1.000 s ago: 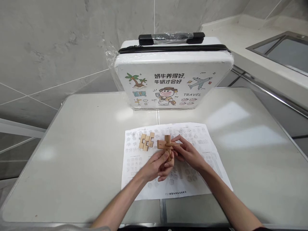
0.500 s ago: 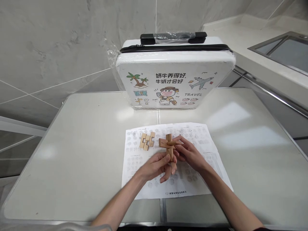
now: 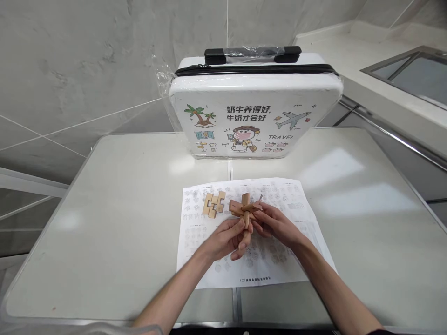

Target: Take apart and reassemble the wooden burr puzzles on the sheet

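Observation:
A cross-shaped wooden burr puzzle [image 3: 246, 200], built of interlocking notched sticks, is held up over a printed sheet [image 3: 206, 279]. My left hand [image 3: 230, 236] pinches its lower stick between thumb and fingers. My right hand [image 3: 274, 221] grips a stick on its right side, with the fingertips partly hidden behind the wood. Left of the puzzle, several loose notched wooden pieces [image 3: 213, 204] lie side by side on the sheet. Small printed diagrams cover the paper, too faint to read.
A white suitcase [image 3: 251, 93] in clear plastic wrap stands at the back of the pale folding table [image 3: 115, 223]. To the right is a counter [image 3: 335, 51] with a dark framed inset [image 3: 412, 74]. A grey wall [image 3: 87, 56] rises behind.
The puzzle has turned slightly in my hands, and its right-hand stick now sits at another angle. My left fingers have curled in closer. The loose pieces have not moved.

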The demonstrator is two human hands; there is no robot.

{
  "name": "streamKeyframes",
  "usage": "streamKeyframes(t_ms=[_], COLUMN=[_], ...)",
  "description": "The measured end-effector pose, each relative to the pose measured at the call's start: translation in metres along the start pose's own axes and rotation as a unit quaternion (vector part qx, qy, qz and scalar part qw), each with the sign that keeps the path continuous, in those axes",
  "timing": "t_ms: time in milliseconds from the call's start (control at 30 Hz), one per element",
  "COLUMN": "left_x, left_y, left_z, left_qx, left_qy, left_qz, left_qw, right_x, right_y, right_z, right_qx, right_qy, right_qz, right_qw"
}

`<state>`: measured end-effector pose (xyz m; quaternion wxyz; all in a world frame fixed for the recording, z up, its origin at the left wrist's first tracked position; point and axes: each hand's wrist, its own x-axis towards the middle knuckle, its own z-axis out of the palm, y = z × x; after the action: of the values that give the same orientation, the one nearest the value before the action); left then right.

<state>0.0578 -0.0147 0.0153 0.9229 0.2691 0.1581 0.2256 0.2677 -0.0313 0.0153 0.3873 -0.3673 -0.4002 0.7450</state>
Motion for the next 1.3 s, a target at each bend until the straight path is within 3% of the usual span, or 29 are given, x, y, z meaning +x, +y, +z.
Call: streamKeyframes(t_ms=[133, 267, 567, 733, 967, 1300], left_x=[-0.001, -0.001, 0.001, 0.001, 0.001, 0.0], left_y=[-0.002, -0.003, -0.001, 0.0, 0.002, 0.004], left_z=[-0.003, -0.006, -0.006, -0.005, -0.003, 0.001], left_qx=[-0.002, 0.003, 0.024, 0.031, 0.042, 0.066], left_qy=[0.028, 0.059, 0.084, 0.083, 0.082, 0.087], left_qz=[0.008, 0.022, 0.029, 0.028, 0.028, 0.013], left_qw=[1.0, 0.998, 0.996, 0.996, 0.995, 0.994], right_x=[-0.001, -0.001, 0.005, 0.007, 0.008, 0.007], right_y=[0.001, 0.0, -0.006, -0.001, -0.002, -0.001], right_z=[-0.004, -0.004, -0.011, -0.023, -0.028, -0.034], right_qx=[-0.001, 0.048, 0.144, 0.16, 0.24, 0.252], right_qy=[-0.026, -0.009, 0.174, 0.225, 0.25, 0.264], right_qz=[0.039, 0.04, -0.042, -0.095, -0.151, -0.153], right_qw=[0.999, 0.998, 0.973, 0.956, 0.926, 0.918])
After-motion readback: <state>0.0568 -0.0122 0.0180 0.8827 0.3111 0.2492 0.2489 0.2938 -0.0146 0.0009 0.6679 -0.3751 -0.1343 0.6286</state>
